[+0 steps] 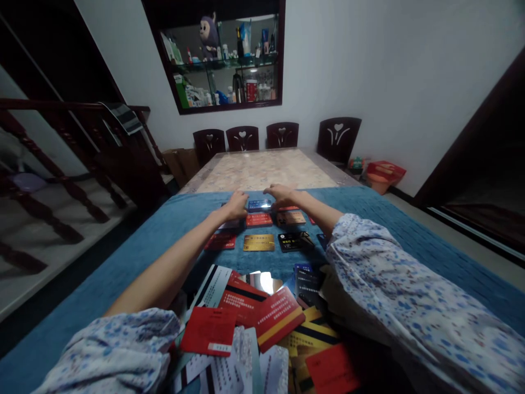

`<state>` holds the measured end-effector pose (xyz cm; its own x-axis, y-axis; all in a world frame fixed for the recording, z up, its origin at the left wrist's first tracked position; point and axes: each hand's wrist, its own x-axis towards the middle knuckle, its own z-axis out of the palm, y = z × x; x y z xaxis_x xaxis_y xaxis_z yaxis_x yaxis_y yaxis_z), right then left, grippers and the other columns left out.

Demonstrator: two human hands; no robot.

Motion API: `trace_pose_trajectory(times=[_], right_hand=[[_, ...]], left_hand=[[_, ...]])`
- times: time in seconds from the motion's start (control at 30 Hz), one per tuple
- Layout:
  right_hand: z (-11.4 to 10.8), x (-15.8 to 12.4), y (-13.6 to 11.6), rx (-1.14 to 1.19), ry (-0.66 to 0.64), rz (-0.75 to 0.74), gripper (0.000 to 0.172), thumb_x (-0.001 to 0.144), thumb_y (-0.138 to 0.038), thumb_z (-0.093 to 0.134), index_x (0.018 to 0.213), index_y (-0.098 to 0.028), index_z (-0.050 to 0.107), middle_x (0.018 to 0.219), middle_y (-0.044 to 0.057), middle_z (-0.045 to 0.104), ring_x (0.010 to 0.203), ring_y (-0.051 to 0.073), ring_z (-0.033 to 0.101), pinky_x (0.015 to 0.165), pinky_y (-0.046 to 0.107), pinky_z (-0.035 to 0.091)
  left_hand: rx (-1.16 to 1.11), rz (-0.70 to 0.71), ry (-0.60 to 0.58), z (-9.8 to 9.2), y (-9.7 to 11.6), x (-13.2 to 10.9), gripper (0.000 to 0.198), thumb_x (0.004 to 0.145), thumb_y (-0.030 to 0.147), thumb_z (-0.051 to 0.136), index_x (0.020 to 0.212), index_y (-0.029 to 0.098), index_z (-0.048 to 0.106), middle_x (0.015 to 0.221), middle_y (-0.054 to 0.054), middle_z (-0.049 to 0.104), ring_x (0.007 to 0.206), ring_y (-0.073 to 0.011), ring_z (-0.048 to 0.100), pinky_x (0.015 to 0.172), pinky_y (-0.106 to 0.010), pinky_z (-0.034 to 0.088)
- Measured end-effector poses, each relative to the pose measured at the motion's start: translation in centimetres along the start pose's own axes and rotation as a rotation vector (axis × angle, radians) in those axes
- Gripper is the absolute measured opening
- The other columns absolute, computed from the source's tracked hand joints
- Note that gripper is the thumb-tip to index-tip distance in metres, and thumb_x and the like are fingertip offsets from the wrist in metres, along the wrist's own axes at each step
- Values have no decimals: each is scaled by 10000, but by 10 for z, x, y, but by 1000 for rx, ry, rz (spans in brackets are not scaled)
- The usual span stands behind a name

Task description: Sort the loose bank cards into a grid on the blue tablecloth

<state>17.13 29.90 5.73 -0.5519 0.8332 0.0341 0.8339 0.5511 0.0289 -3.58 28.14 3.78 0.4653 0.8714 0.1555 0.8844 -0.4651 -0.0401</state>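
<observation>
My left hand (237, 206) reaches to the far row of cards, its fingers parted beside the left edge of a blue card (260, 205). On the other side of that card my right hand (282, 195) hovers with fingers apart, partly covering a red card (288, 208). Whether either hand touches the blue card I cannot tell. Nearer lie a red card (259, 220) and a brown-gold card (291, 219). The closest row has a dark red card (220, 242), a gold card (258, 242) and a black VIP card (296, 241). My forearms hide some cards at the sides.
A loose heap of cards, with a red card (208, 330) on top, lies close to me on the blue cloth (353, 203). The bare tabletop (270, 168) stretches beyond it. Dark chairs (282, 135) stand at the far end, and a wooden railing (61, 180) is at left.
</observation>
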Motion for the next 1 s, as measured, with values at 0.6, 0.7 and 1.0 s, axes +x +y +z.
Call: trace_pose_trajectory(times=[0.6, 0.7, 1.0], right_hand=[[-22, -95, -32, -23, 108, 3, 278, 841, -157, 516, 996, -199, 744, 1027, 84, 733, 899, 195, 633, 656, 246, 344], [-21, -113, -40, -3, 113, -21, 257, 845, -170, 524, 983, -196, 739, 1048, 84, 724, 884, 192, 622, 638, 249, 327], [-14, -158, -60, 53, 160, -117, 213, 858, -143, 518, 918, -185, 719, 1015, 79, 714, 883, 183, 613, 649, 253, 325]], left_hand=[[-124, 138, 155, -17, 44, -69, 291, 781, 72, 521, 1024, 125, 671, 1100, -123, 590, 1106, -251, 506, 996, -377, 446], [-128, 140, 159, -18, 51, -82, 272, 766, 69, 543, 991, 130, 683, 1070, -120, 587, 1090, -256, 505, 978, -393, 454], [-210, 140, 190, -24, 71, -120, 242, 787, 56, 526, 908, 152, 711, 957, -102, 612, 1014, -242, 507, 922, -403, 479]])
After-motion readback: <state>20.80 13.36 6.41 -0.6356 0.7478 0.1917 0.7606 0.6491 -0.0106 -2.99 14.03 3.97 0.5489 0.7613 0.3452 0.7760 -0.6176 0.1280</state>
